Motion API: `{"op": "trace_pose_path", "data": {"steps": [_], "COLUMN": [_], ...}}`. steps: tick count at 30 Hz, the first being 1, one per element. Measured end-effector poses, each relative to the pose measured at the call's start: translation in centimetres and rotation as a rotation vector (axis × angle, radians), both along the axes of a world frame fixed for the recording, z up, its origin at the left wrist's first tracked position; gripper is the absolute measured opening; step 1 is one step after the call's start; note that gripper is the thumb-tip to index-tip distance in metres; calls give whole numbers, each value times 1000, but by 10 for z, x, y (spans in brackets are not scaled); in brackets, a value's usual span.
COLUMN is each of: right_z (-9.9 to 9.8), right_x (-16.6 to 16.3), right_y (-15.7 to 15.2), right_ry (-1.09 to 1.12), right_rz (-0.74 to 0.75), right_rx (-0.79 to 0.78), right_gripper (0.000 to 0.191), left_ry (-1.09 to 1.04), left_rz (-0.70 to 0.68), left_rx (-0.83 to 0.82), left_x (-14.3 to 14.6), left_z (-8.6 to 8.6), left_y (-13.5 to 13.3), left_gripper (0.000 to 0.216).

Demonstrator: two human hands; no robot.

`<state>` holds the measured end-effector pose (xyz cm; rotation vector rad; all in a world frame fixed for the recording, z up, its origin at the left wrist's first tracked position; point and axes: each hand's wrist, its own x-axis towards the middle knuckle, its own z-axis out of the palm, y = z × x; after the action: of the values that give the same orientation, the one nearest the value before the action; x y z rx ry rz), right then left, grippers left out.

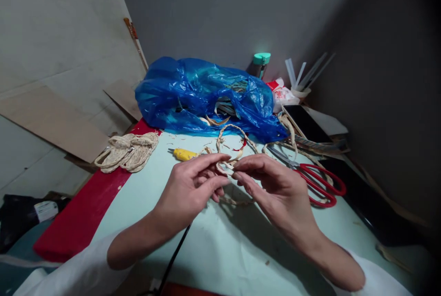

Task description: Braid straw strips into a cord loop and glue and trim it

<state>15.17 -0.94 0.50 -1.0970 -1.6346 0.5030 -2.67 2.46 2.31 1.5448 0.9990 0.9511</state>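
Note:
A pale braided straw cord (235,127) loops up behind my hands and trails over the table. My left hand (193,186) pinches a small coil of this cord between thumb and fingers. From the other side, the fingertips of my right hand (275,190) close on the same coil, almost touching the left fingers. Just behind my left hand lies a yellow-handled tool (184,154) with a thin dark tip. Beside my right hand rest scissors (322,185) with red handles, partly hidden by that hand.
A bulky blue plastic bag (203,94) stands at the back. Bundled straw cord (129,151) lies at left on a red strip (86,209). At right are a phone (306,124) and a dark flat panel (372,204). Behind stand a green-lidded bottle (262,59) and a cup (300,94) of translucent sticks.

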Motion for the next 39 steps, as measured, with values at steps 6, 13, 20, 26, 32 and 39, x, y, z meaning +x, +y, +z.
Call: {"op": "trace_pose_path", "data": {"steps": [6, 13, 20, 26, 32, 39], "right_z": [-3, -11, -9, -7, -9, -13], "right_x": [2, 10, 17, 17, 20, 24], "right_y": [-4, -14, -18, -18, -17, -13], "right_ry": [105, -54, -198, -171, -195, -218], "right_rz": [56, 196, 257, 182, 256, 134], "right_rx": [-85, 62, 23, -27, -18, -31], "right_gripper": [3, 19, 29, 23, 27, 15], "left_ry": [246, 351, 171, 222, 211, 297], "left_rz": [75, -2, -100, -141, -75, 103], "left_rx": [499, 515, 442, 513, 517, 406], "left_x": [0, -8, -17, -14, -8, -14], "left_z": [-15, -25, -30, -19, -19, -10], "left_y": [-4, -19, -21, -14, -14, 4], "left_gripper": [18, 26, 39, 32, 16, 10]}}
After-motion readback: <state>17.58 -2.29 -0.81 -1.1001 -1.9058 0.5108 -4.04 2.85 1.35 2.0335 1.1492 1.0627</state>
